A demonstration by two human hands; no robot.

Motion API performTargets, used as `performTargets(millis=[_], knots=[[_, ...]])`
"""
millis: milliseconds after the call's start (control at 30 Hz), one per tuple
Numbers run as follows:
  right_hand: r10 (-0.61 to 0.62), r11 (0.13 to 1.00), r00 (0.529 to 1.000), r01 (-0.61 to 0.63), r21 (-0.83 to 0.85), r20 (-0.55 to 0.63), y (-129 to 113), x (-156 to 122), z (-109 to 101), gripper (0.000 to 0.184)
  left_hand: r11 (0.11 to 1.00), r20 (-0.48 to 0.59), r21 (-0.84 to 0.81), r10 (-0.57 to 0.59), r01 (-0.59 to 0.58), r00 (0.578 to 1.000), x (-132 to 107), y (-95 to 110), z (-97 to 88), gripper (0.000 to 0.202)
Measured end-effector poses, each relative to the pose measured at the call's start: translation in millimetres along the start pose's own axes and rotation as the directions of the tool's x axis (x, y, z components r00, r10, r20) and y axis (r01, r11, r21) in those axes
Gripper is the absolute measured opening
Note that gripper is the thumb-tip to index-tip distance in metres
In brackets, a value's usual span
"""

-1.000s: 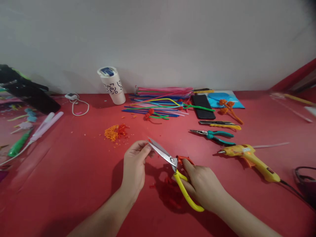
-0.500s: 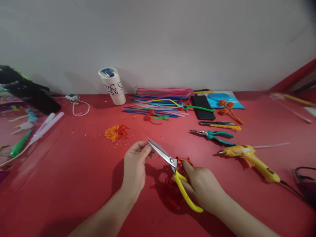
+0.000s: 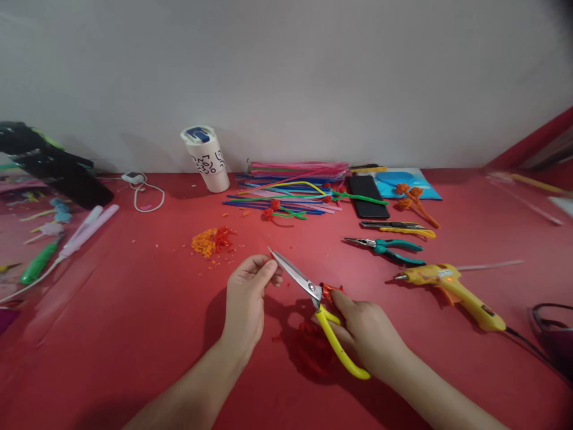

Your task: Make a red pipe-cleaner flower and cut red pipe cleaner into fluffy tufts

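Yellow-handled scissors (image 3: 293, 272) are in my right hand (image 3: 369, 337), the blades pointing up and left and nearly closed. My left hand (image 3: 250, 292) pinches thumb to fingers right beside the blade tips; a tiny red bit shows there, too small to name. Red scraps (image 3: 332, 291) show by my right thumb, next to the scissors' pivot. Below the scissors, more red pieces (image 3: 308, 343) lie on the table, partly in shadow. A small heap of orange and red clippings (image 3: 208, 242) sits beyond my left hand.
Pipe cleaners (image 3: 286, 185) lie along the wall, beside a white tumbler (image 3: 208, 161) and a black phone (image 3: 369, 197). To the right are a utility knife (image 3: 396, 226), teal pliers (image 3: 389, 246) and a yellow glue gun (image 3: 456, 289). A black bottle (image 3: 58, 167) stands left.
The scissors' blades have drawn closer together near my left fingertips. Both hands stay in nearly the same place, and the view has shifted slightly.
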State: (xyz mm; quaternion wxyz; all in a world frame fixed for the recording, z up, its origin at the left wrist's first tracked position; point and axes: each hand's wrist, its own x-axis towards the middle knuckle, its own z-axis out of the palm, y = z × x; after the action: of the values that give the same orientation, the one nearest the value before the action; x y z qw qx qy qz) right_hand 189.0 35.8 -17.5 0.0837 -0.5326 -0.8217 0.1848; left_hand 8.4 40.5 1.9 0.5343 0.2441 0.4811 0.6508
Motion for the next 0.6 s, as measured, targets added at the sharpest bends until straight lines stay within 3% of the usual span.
performTargets(millis=[100, 233, 367, 467, 600], knots=[[0.077, 0.922, 0.994, -0.1, 0.375, 0.076, -5.2, 5.9, -6.4, 0.028, 0.994, 0.074, 0.037, -0.101, 0.099, 0.992, -2.1, -1.2, 2.6, 0.006], [0.119, 0.643, 0.984, -0.178, 0.745, 0.133, -10.7, 14.7, -15.3, 0.02, 0.957, 0.244, 0.175, -0.269, 0.23, 0.932, -7.1, -4.1, 6.6, 0.008], [0.146, 0.444, 0.968, -0.247, 0.861, 0.202, -10.4, 22.5, -18.4, 0.023, 0.915, 0.329, 0.274, -0.38, 0.297, 0.865, -11.6, -7.4, 9.1, 0.008], [0.107, 0.407, 0.97, -0.243, 0.881, 0.219, -7.3, 24.8, -17.2, 0.022, 0.895, 0.351, 0.323, -0.415, 0.307, 0.839, -13.4, -8.9, 9.8, 0.009], [0.082, 0.4, 0.969, -0.245, 0.883, 0.232, -3.7, 22.7, -15.9, 0.017, 0.881, 0.342, 0.371, -0.424, 0.294, 0.838, -13.2, -10.2, 9.9, 0.009]])
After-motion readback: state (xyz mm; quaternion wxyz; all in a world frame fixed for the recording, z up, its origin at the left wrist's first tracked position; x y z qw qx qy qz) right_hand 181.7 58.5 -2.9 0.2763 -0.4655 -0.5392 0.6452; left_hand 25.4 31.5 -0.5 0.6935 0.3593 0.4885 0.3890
